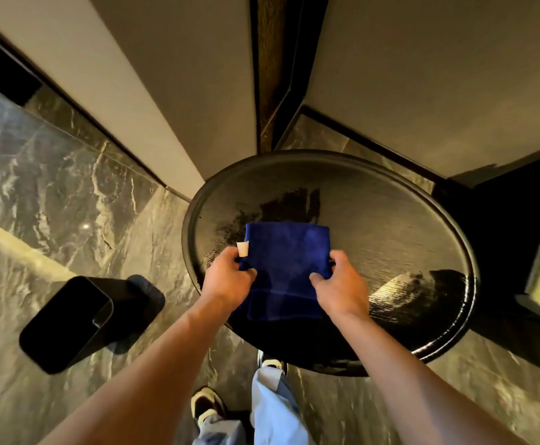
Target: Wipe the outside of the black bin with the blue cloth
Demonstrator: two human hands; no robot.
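A folded blue cloth (286, 264) with a small white tag lies on a round black table (390, 226). My left hand (230, 274) grips the cloth's left edge beside the tag. My right hand (339, 284) pinches its right edge. The black bin (66, 326), rectangular with rounded corners, stands on the marble floor at the lower left, apart from both hands and about an arm's width left of the table.
Beige walls (182, 75) meet in a dark corner strip behind the table. A dark piece of furniture (519, 220) stands to the right. My feet and light jeans (272, 409) are at the table's near edge. The marble floor (53, 187) spreads to the left.
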